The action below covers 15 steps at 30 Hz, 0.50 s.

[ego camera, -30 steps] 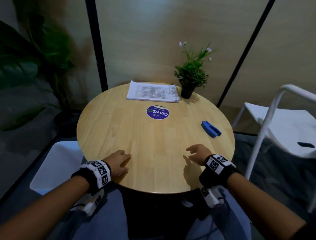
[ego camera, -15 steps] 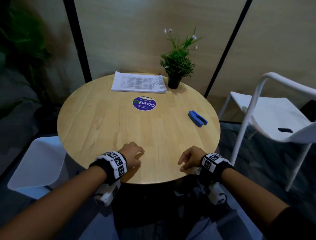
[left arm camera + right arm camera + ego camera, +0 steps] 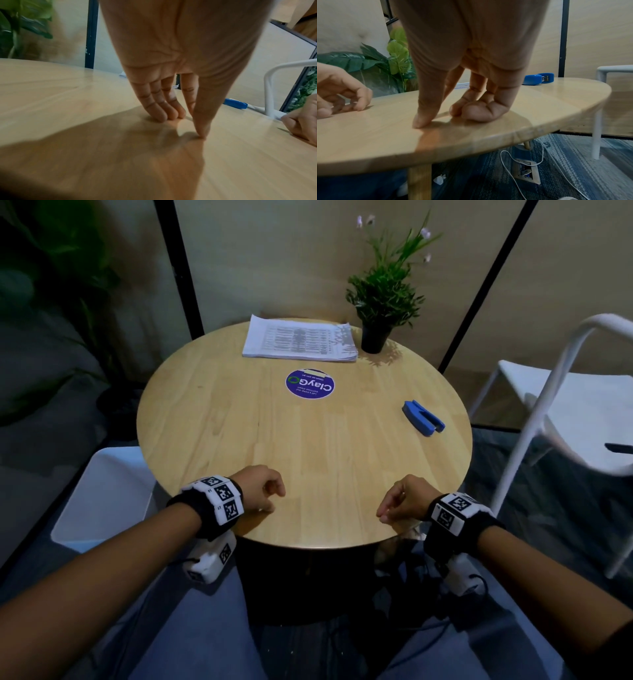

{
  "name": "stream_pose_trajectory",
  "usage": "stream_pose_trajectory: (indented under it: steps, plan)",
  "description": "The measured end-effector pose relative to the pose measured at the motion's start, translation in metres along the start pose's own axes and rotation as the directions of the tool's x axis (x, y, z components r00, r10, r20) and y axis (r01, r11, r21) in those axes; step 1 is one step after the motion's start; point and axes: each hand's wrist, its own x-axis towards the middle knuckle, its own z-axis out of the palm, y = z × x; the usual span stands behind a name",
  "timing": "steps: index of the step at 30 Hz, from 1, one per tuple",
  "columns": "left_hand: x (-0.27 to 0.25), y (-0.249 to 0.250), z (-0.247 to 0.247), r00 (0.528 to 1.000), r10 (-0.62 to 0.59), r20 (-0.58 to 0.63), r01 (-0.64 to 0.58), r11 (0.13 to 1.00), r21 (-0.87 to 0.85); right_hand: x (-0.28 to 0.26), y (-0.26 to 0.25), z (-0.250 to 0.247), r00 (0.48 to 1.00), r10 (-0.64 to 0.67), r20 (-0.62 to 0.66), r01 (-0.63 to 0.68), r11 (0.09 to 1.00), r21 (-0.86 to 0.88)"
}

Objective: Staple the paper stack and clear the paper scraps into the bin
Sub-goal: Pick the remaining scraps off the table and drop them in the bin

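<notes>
A white printed paper stack [image 3: 299,341] lies at the far side of the round wooden table [image 3: 308,446]. A blue stapler [image 3: 423,418] [image 3: 537,79] lies on the table's right part, untouched. My left hand [image 3: 263,489] [image 3: 185,124] rests near the front edge, fingertips and thumb touching the wood and holding nothing. My right hand [image 3: 400,501] [image 3: 447,116] rests at the front right edge, its fingers loosely curled under and its thumb tip on the wood, also empty. I see no paper scraps on the table.
A potted plant [image 3: 380,299] stands beside the paper stack, and a round purple sticker [image 3: 310,383] marks the table's middle. A white bin-like container [image 3: 102,498] sits on the floor at the left. A white chair [image 3: 565,412] stands to the right. Cables lie under the table [image 3: 522,162].
Both hands have stayed near the front edge, and their fingers have curled in more. The head view has shifted, so the table sits further right and lower in the picture.
</notes>
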Motion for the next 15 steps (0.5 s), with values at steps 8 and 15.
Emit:
stream_pose_trajectory:
  steps: [8, 15]
  plan:
    - [0.0022, -0.0059, 0.006, 0.999, 0.008, -0.041, -0.011, 0.998, -0.058, 0.0043, 0.0008, 0.0037, 0.999, 0.002, 0.044, 0.0, 0.998, -0.065]
    - [0.0009, -0.0066, 0.0066, 0.998, 0.013, -0.058, -0.018, 0.996, -0.085, 0.0017, -0.0009, -0.0023, 1.0, 0.009, 0.021, -0.009, 0.999, 0.035]
